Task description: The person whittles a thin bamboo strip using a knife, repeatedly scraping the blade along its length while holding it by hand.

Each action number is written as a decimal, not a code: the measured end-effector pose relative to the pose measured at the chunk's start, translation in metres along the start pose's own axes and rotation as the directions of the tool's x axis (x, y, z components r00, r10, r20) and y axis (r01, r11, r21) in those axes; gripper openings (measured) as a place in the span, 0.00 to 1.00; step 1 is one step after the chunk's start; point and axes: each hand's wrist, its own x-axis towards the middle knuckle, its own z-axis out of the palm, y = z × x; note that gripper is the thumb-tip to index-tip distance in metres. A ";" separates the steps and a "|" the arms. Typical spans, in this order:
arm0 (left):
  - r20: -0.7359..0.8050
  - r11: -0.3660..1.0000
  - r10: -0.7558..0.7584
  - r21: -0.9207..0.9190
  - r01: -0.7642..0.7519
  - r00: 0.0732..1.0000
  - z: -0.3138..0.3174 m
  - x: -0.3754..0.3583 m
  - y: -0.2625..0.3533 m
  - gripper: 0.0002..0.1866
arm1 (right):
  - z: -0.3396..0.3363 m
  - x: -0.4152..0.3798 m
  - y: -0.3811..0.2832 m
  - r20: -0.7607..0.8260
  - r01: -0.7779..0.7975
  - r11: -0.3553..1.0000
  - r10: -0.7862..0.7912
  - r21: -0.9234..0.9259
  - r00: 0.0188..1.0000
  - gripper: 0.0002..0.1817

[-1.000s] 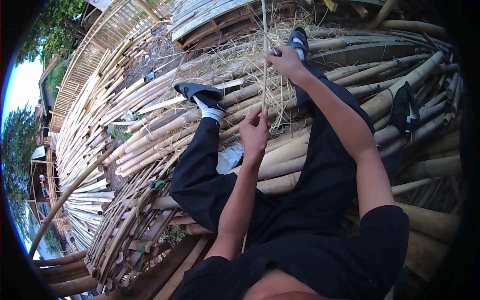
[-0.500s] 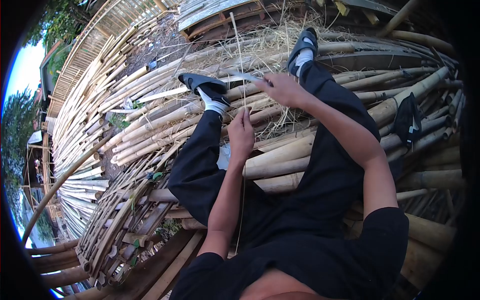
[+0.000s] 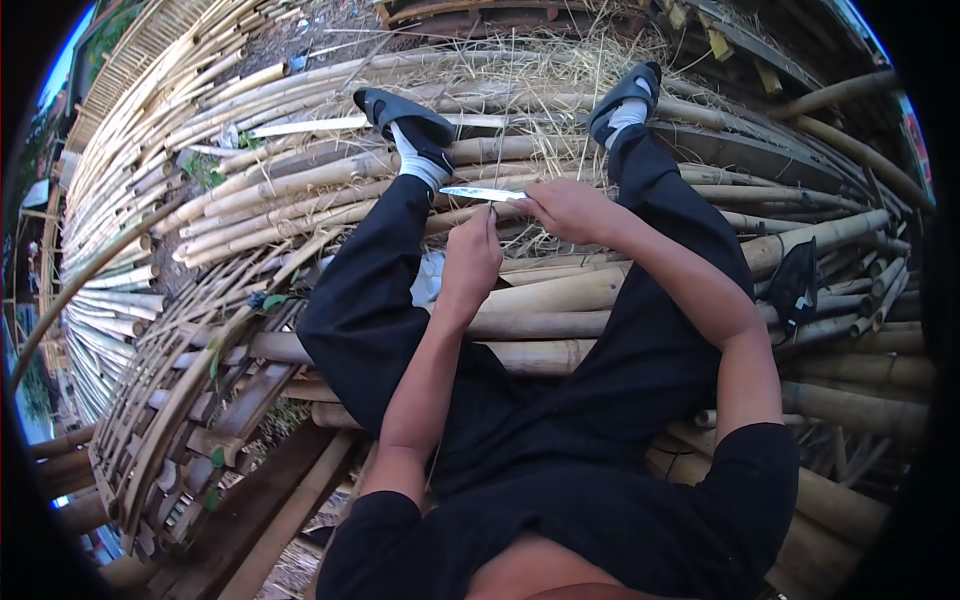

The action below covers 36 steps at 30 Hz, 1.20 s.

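Between my spread knees, my left hand (image 3: 472, 258) pinches a thin bamboo strip (image 3: 500, 165) that runs upward past the fingertips and down along the forearm. My right hand (image 3: 570, 208) is closed round the handle of a knife (image 3: 482, 194). The pale blade points left and lies across the strip, just above the left fingertips. Whether the blade touches the strip I cannot tell. The knife's handle is mostly hidden in the fingers.
Bamboo poles (image 3: 560, 290) lie beneath and between my legs. Loose straw (image 3: 560, 130) is scattered near my sandals (image 3: 408, 118). Split bamboo pieces (image 3: 180, 380) are heaped at the left, and a black cloth item (image 3: 795, 285) lies at the right.
The knife has come down and now lies level, close above my left fingertips. The view has shifted, so the poles and yard at the left sit further left.
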 end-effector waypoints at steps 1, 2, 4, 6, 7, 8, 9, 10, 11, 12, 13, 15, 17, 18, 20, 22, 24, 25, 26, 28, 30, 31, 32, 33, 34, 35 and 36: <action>-0.007 1.000 -0.011 -0.009 0.011 1.000 0.000 -0.001 -0.001 0.09 | 0.001 0.000 0.000 0.035 0.015 1.000 -0.015 0.002 0.999 0.21; 0.001 1.000 0.004 0.014 -0.004 1.000 0.000 -0.003 -0.002 0.09 | 0.001 0.000 0.001 0.047 0.017 1.000 -0.017 -0.002 0.999 0.21; 0.013 0.999 0.012 0.031 -0.013 1.000 0.001 -0.007 -0.001 0.09 | 0.000 0.000 0.005 0.043 0.048 0.999 -0.048 0.008 0.998 0.22; 0.015 1.000 -0.005 0.030 0.005 1.000 0.003 -0.008 -0.002 0.09 | 0.005 0.005 0.017 0.033 0.078 0.997 -0.078 0.010 0.996 0.21; 0.019 0.999 -0.013 0.032 0.012 1.000 0.004 -0.007 -0.003 0.08 | 0.008 0.007 0.023 0.012 0.108 0.994 -0.108 0.010 0.994 0.19; -0.009 0.999 0.023 0.036 -0.023 1.000 0.007 -0.006 -0.008 0.08 | 0.012 0.010 0.027 0.005 0.104 0.994 -0.103 -0.026 0.995 0.20; -0.012 0.999 0.025 0.035 -0.025 1.000 0.007 -0.005 -0.010 0.08 | 0.013 0.014 0.031 0.004 0.104 0.994 -0.104 -0.029 0.995 0.20; -0.012 0.999 0.022 0.044 -0.021 1.000 0.006 -0.004 -0.011 0.08 | 0.014 0.019 0.037 -0.037 0.087 0.995 -0.089 -0.038 0.995 0.21; -0.008 0.998 0.020 0.057 -0.019 1.000 0.005 -0.005 -0.012 0.08 | 0.017 0.024 0.042 -0.081 0.067 0.997 -0.070 -0.041 0.994 0.21; -0.006 0.998 0.024 0.060 -0.024 1.000 0.003 -0.007 -0.011 0.08 | 0.021 0.030 0.054 -0.087 0.066 0.997 -0.069 -0.039 0.994 0.21; 0.016 0.998 0.007 0.069 -0.009 1.000 0.002 -0.011 -0.008 0.07 | 0.021 0.035 0.069 -0.131 0.082 0.990 -0.096 -0.111 0.987 0.22; 0.034 0.997 -0.003 0.079 0.000 0.999 0.001 -0.017 -0.005 0.07 | 0.008 0.038 0.099 -0.178 0.094 0.978 -0.128 -0.188 0.976 0.23; 0.093 0.993 -0.027 0.116 0.016 0.995 0.003 -0.021 -0.010 0.03 | -0.009 0.037 0.117 -0.205 -0.183 0.983 0.178 -0.008 0.962 0.24; 0.044 0.992 -0.034 0.123 0.028 0.998 0.003 -0.019 -0.008 0.07 | -0.014 0.038 0.113 -0.216 -0.206 0.979 0.201 0.000 0.955 0.26; 0.033 0.991 -0.048 0.130 0.043 0.998 0.001 -0.016 -0.002 0.08 | -0.015 0.034 0.103 -0.182 -0.137 0.991 0.134 -0.002 0.974 0.25; 0.024 0.988 -0.067 0.140 0.063 0.997 0.002 -0.013 0.000 0.09 | -0.007 0.029 0.081 -0.118 -0.131 0.991 0.127 -0.030 0.985 0.24; 0.019 0.985 -0.069 0.160 0.065 0.997 0.003 -0.013 -0.002 0.09 | -0.006 0.021 0.053 -0.022 -0.122 0.992 0.123 0.032 0.992 0.23; 0.008 0.982 -0.065 0.179 0.063 0.998 0.003 -0.012 -0.002 0.09 | -0.007 0.017 0.040 0.070 -0.115 0.989 0.109 0.090 0.992 0.23; 0.006 0.982 -0.066 0.180 0.064 0.998 0.004 -0.013 -0.003 0.09 | -0.002 0.012 0.035 0.072 -0.056 0.998 0.054 0.026 0.996 0.23; -0.005 0.976 -0.037 0.215 0.037 0.999 0.006 -0.014 -0.004 0.08 | 0.002 0.003 0.020 0.105 -0.005 0.999 0.002 0.032 0.995 0.23; 0.008 0.968 -0.038 0.249 0.035 0.999 0.008 -0.015 0.000 0.08 | 0.008 0.000 0.016 0.167 0.042 0.996 -0.056 0.083 0.984 0.22; 0.021 0.959 -0.040 0.282 0.033 0.999 0.009 -0.016 0.001 0.07 | 0.010 -0.002 0.017 0.168 0.042 0.996 -0.056 0.083 0.984 0.22; 0.020 0.958 -0.042 0.284 0.035 0.999 0.008 -0.016 0.002 0.07 | 0.013 -0.005 0.015 0.128 0.078 0.988 -0.096 0.133 0.987 0.22; 0.020 0.956 -0.035 0.293 0.027 0.999 0.008 -0.017 0.002 0.06 | 0.014 -0.006 0.012 0.087 0.115 0.976 -0.133 0.183 0.987 0.22; 0.022 0.954 -0.027 0.300 0.019 0.999 0.008 -0.018 0.002 0.05 | 0.011 -0.006 0.013 0.088 0.113 0.976 -0.132 0.186 0.987 0.22; 0.027 0.954 -0.028 0.299 0.018 0.999 0.009 -0.018 0.001 0.05 | 0.006 -0.003 0.016 0.142 0.097 0.991 -0.109 0.093 0.984 0.21; 0.022 0.951 -0.017 0.308 0.009 1.000 0.010 -0.019 0.000 0.04 | 0.003 -0.001 0.020 0.193 0.082 0.997 -0.080 -0.002 0.978 0.21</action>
